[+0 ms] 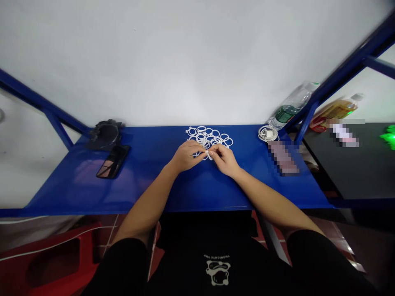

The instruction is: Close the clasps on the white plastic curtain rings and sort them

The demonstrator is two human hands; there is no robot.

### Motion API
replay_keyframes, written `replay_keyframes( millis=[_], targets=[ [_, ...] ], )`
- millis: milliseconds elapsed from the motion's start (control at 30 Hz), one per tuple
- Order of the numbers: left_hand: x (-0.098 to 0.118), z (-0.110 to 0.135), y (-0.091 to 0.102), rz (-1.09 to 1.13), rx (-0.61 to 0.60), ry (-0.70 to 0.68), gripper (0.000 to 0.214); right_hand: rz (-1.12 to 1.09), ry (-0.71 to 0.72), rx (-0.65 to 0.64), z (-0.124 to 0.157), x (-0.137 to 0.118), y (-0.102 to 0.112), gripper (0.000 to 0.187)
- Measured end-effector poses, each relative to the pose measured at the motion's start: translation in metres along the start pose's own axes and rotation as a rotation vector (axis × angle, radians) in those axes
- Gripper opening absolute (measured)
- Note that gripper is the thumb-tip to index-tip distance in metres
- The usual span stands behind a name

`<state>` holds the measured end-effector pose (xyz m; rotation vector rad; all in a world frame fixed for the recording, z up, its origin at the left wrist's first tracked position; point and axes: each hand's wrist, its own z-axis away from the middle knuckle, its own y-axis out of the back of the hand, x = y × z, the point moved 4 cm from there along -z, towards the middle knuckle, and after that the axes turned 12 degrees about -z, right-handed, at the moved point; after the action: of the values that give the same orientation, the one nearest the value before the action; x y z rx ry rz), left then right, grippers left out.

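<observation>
Near the middle of the blue table (203, 189), my left hand (187, 156) and my right hand (224, 159) meet with their fingertips almost touching. Both hands pinch a small white plastic ring (209, 155) between thumb and fingers. Much of that ring is hidden by the fingers, so its exact form is hard to make out. Just beyond my hands lies a loose pile of several white plastic rings (202, 139), thin loops with small tabs, overlapping one another. My left hand partly covers the pile's near edge.
At the left lie a crumpled black bag (106, 133) and a black phone (113, 162). A coiled white cable with a charger (268, 133), a clear bottle (285, 113) and a blurred-out flat object (283, 158) are at the right. Blue frame bars (308, 119) flank the table; a white wall stands behind.
</observation>
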<state>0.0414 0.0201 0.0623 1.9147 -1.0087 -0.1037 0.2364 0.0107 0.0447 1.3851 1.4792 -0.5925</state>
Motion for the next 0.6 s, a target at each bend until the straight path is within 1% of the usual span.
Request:
replay_keyframes(
  millis=[67, 133, 233, 333, 400, 433, 500, 600],
  targets=[
    [-0.009, 0.000, 0.014, -0.030, 0.055, 0.067, 0.016, 0.061, 0.038, 0.030, -0.001, 0.002, 0.004, 0.026],
    [-0.025, 0.002, 0.029, -0.050, 0.076, 0.147, 0.012, 0.146, 0.078, 0.003, -0.002, 0.006, 0.007, 0.023],
    [-0.058, 0.009, 0.044, -0.104, -0.017, 0.285, 0.010, 0.239, 0.101, -0.147, -0.003, 0.014, 0.001, 0.019],
    [-0.093, 0.023, 0.045, -0.239, -0.264, 0.473, 0.011, 0.299, 0.080, -0.311, -0.002, 0.021, -0.011, 0.020],
    [-0.111, 0.033, 0.043, -0.311, -0.403, 0.550, 0.013, 0.328, 0.067, -0.382, 0.000, 0.022, -0.017, 0.022],
    [-0.117, 0.037, 0.042, -0.333, -0.441, 0.568, 0.014, 0.335, 0.061, -0.400, 0.000, 0.023, -0.019, 0.023],
    [-0.128, 0.044, 0.040, -0.356, -0.474, 0.563, 0.016, 0.332, 0.043, -0.408, 0.000, 0.023, -0.019, 0.025],
    [-0.134, 0.047, 0.038, -0.374, -0.457, 0.526, 0.018, 0.315, 0.007, -0.374, -0.002, 0.026, -0.015, 0.027]
  ],
)
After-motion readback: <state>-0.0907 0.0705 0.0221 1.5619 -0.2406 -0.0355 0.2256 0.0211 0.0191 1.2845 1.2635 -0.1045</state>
